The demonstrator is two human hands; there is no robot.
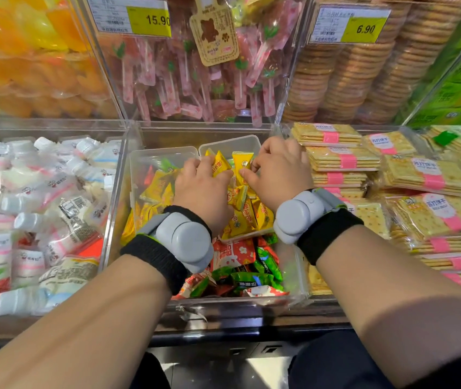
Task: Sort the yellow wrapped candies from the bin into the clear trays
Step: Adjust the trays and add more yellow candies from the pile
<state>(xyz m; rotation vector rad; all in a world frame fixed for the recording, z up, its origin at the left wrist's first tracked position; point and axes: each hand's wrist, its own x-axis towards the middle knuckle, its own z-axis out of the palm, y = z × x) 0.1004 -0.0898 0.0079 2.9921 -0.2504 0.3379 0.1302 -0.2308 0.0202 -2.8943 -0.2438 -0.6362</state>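
Two clear trays stand inside the middle bin (111,242). The left tray (150,155) holds yellow candies mixed with a red and a green one. The right tray (237,143) is piled with yellow wrapped candies (254,217). My left hand (201,186) grips a yellow candy (220,164) over the gap between the trays. Above the right tray, my right hand (277,172) pinches another yellow candy (242,161) by its lower edge. Both wrists wear grey trackers on black bands.
Red, green and white wrapped candies (246,265) fill the near part of the bin. White marshmallow packs (41,209) lie in the bin to the left, cracker packs (420,197) to the right. Upper bins behind hold orange jellies, pink lollipops (195,80) and round biscuits.
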